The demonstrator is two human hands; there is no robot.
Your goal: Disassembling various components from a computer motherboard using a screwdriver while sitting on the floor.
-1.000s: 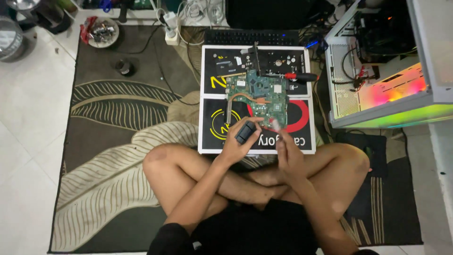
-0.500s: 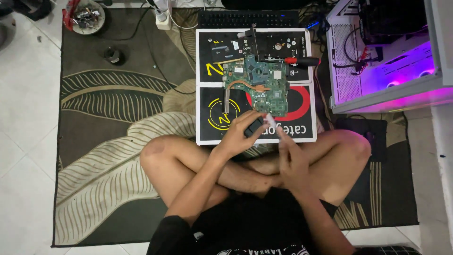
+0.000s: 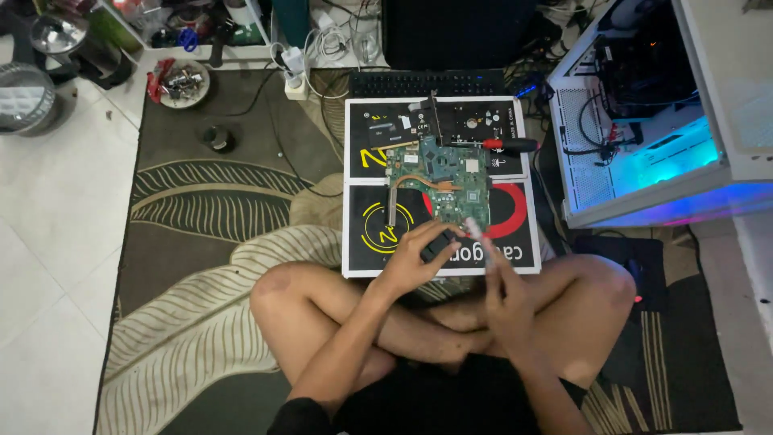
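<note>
Two hands work over a green board.
Left hand (image 3: 415,256) grips a small black part (image 3: 440,244); right hand (image 3: 498,283) pinches a thin white tube (image 3: 475,227) at 12 o'clock, tip near the green board (image 3: 439,181).

Leaf-pattern rug (image 3: 185,242), lit white PC case (image 3: 644,137), black keyboard (image 3: 427,82), red-handled screwdriver (image 3: 509,145), bowl w/ bits (image 3: 183,82).

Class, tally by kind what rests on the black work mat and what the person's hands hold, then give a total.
Green circuit board: 1
Red-handled screwdriver: 1
Black drive: 1
Small dark block in left hand: 1
Pale tube in right hand: 1
Total: 5
</note>
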